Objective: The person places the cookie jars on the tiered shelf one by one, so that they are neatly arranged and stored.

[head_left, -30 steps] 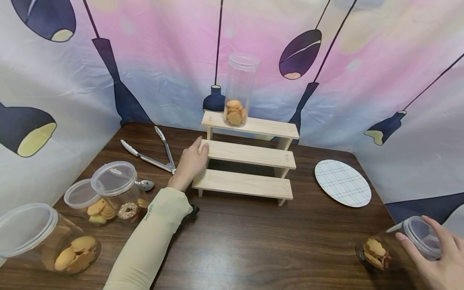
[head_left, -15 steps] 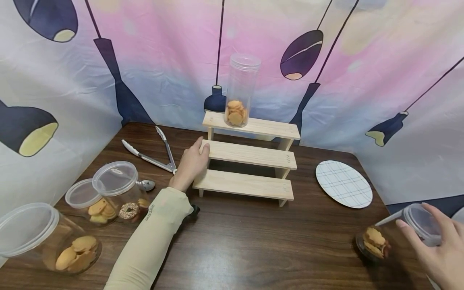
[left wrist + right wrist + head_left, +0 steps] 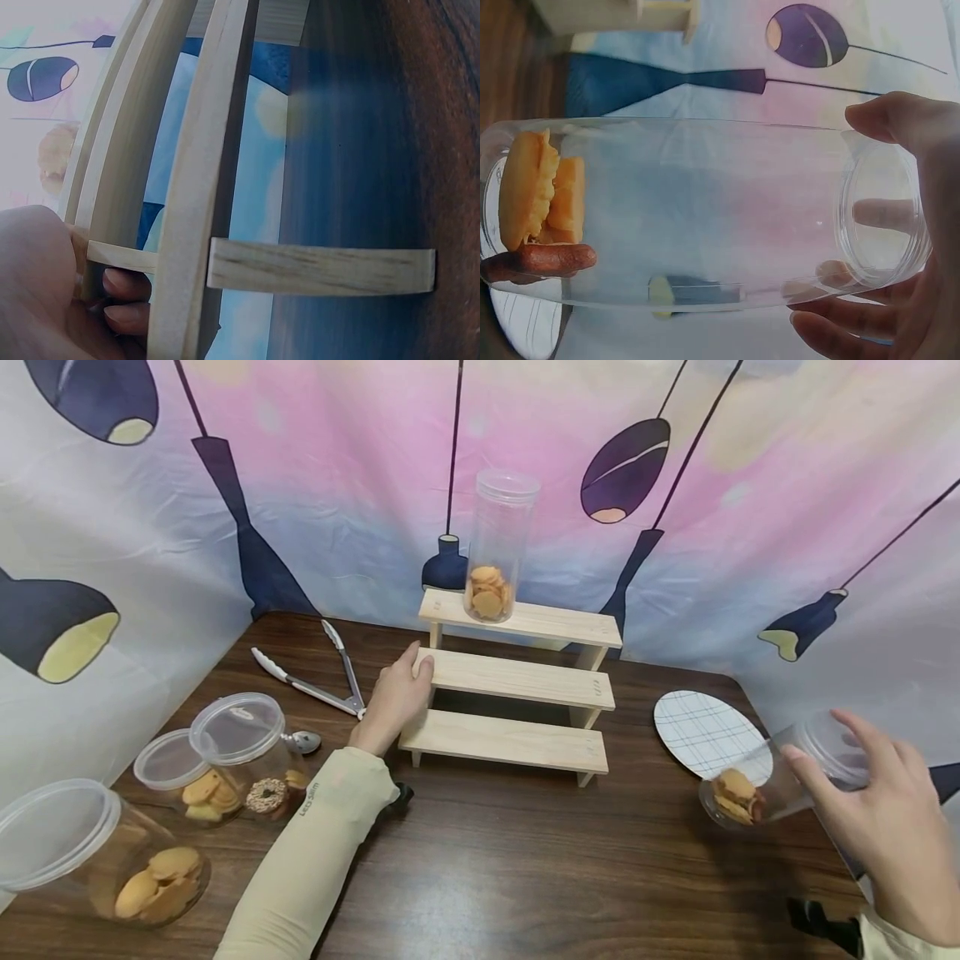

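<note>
My right hand (image 3: 892,810) holds a tall clear plastic jar (image 3: 791,777) around its lidded end, tilted and raised off the table. Inside it, at the bottom, are tan cookies (image 3: 532,191) and a brown sausage-shaped piece (image 3: 555,259). With my left hand (image 3: 393,697) I grip the left end of the middle step of a three-step wooden shelf (image 3: 517,681); fingertips (image 3: 124,315) curl in beneath the board in the left wrist view. On the top step stands another clear jar (image 3: 501,539) with round cookies at its bottom.
Three lidded jars of cookies stand at the left: a near one (image 3: 82,835), a middle one (image 3: 176,768) and one behind (image 3: 240,735). Tongs (image 3: 315,689) and a spoon (image 3: 303,742) lie near them. A checked white plate (image 3: 701,727) lies at the right; a curtain backs the table.
My right hand has raised the jar off the table's right side and moved it up and leftward, in front of the plate. My left hand stays on the shelf.
</note>
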Demonstrator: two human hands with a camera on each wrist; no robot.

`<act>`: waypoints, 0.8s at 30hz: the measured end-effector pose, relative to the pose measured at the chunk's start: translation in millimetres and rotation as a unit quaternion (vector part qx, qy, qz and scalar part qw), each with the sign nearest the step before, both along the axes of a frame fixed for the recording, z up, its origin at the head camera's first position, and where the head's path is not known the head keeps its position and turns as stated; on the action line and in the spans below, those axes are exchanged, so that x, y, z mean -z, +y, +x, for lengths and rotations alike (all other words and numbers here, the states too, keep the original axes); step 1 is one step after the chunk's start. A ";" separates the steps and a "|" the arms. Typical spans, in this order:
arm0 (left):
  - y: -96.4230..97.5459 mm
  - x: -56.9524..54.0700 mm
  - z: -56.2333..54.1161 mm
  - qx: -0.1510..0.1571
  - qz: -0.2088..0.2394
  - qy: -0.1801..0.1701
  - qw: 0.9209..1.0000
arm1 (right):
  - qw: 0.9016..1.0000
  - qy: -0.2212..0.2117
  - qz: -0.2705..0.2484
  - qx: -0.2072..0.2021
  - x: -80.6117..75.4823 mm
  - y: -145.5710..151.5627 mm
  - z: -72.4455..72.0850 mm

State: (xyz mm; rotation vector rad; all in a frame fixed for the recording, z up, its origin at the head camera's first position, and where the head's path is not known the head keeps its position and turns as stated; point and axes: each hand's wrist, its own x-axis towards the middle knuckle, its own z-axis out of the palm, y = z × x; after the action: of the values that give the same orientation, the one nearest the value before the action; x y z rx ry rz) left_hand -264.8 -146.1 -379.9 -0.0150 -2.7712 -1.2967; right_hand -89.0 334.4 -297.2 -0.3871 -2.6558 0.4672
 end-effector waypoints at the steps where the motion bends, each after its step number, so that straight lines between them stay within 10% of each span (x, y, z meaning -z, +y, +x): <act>1: -0.2 -0.3 0.0 0.000 0.000 0.000 1.000 | 1.000 0.005 -0.005 -0.009 -2.8 -2.8 -3.2; 24: -1.3 1.1 -1.4 0.004 0.001 -0.006 1.000 | 0.982 0.111 -0.047 -0.146 -85.8 -69.5 -95.5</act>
State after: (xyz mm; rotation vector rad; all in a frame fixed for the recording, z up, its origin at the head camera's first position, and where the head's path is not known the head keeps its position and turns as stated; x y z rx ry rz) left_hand -266.2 -147.5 -381.0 -0.0189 -2.7822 -1.3070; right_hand -184.5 265.0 -211.4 0.0305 -2.4843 0.6856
